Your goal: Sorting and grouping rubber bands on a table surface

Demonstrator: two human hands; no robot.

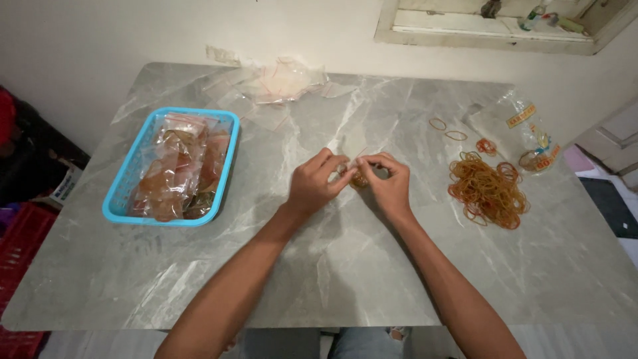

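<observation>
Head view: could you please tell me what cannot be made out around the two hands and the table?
- Small item between the left hand and right hand: hidden by the fingers.
- Contents of the packets in the blue basket: blurred by glossy plastic.
- Clear bags at the table's far edge: too faint to count.

Dim, soft overhead light; sharp centre, wide-angle bending at edges
</observation>
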